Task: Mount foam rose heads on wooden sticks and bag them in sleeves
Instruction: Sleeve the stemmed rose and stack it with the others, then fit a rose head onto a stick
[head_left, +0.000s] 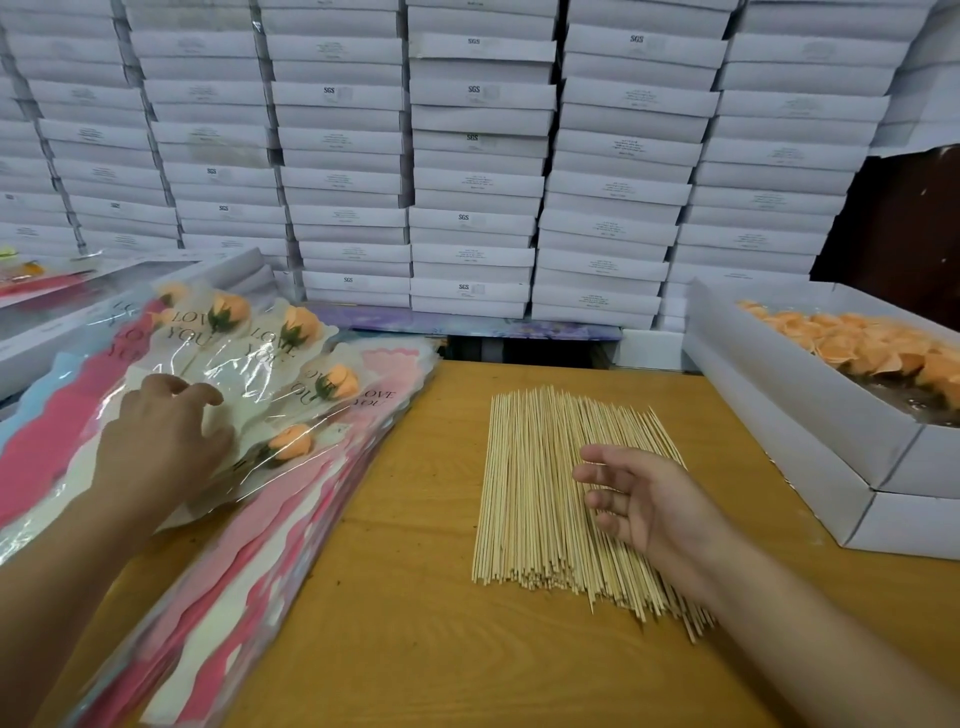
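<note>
Wall of stacked white flat cartons (472, 156) behind orange wooden table (415, 597). Pale thin wooden sticks (535, 499) piled at table ctr. Left hand (161, 447) rests w/ fingers loosely spread on clear "LOVE YOU" sleeves holding orange foam roses (291, 374), atop pink/cream sleeve stack at left. Right hand (639, 504) relaxed, empty, over sticks. White open box of orange foam rose heads (862, 348) at right.

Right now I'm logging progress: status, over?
Left hand open, resting on bagged roses. Right hand open, empty, above sticks. Loose rose heads boxed right. Nothing blocking.
</note>
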